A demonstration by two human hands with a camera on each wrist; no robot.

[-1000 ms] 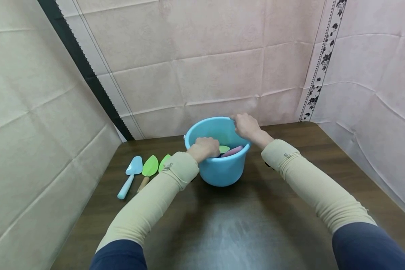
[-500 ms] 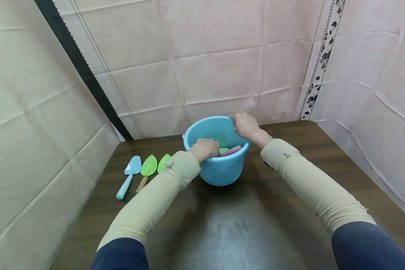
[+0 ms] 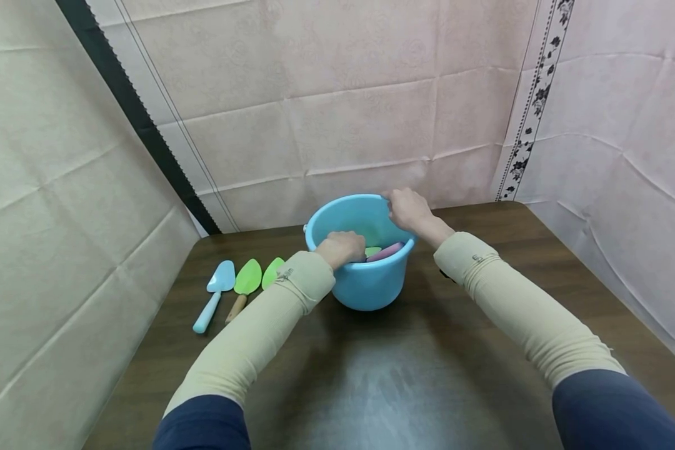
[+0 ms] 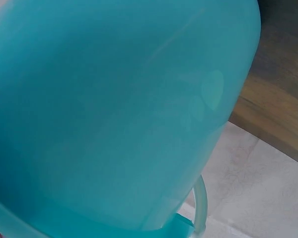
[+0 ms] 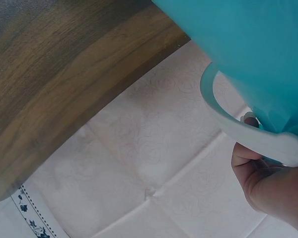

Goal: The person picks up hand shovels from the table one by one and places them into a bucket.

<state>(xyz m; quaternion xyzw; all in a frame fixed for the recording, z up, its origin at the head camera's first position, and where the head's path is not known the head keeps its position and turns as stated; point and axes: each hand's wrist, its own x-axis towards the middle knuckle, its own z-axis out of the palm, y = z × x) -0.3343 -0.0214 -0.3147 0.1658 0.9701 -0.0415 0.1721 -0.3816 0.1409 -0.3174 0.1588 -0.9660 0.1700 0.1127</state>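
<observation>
A light blue bucket (image 3: 370,287) stands upright on the dark wooden table. My left hand (image 3: 341,247) reaches over its near left rim, fingers hidden inside; whether they hold anything cannot be seen. With my right hand (image 3: 409,209) I grip the rim at the far right. The right wrist view shows curled fingers (image 5: 248,119) at the rim beside the pale bucket handle (image 5: 253,139). Inside the bucket, partly visible, are a green piece (image 3: 373,250) and a purple piece (image 3: 386,252). The left wrist view shows mostly the bucket's outer wall (image 4: 114,109).
Left of the bucket lie a light blue trowel (image 3: 215,294), a green trowel (image 3: 249,276) with a wooden handle, and another green blade (image 3: 272,272) partly behind my left sleeve (image 3: 259,331). Pale cloth (image 3: 365,137) hangs behind the table (image 3: 484,312).
The green piece inside the bucket has sunk slightly and shows less than one second ago. Both hands stay in nearly the same places.
</observation>
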